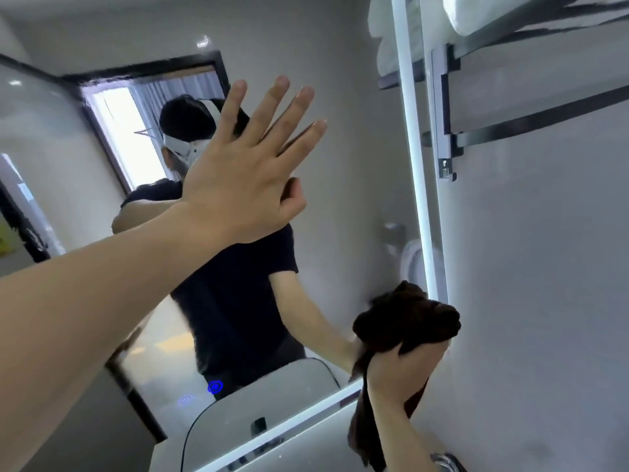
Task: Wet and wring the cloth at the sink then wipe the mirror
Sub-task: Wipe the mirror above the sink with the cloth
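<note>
A large wall mirror [347,172] with a lit white edge strip fills most of the head view. My left hand [245,172] is flat against the glass near its middle, fingers spread, holding nothing. A dark brown cloth [408,318] is bunched in my right hand [401,373] at the mirror's lower right corner, its tail hanging down past my wrist. The bunched top of the cloth is at the glass beside the lit strip. The sink is not in view.
A dark metal towel rack [449,114] with folded white towels [483,11] hangs on the grey wall to the right of the mirror. A person in a dark shirt, a doorway and a white basin rim show only as reflections.
</note>
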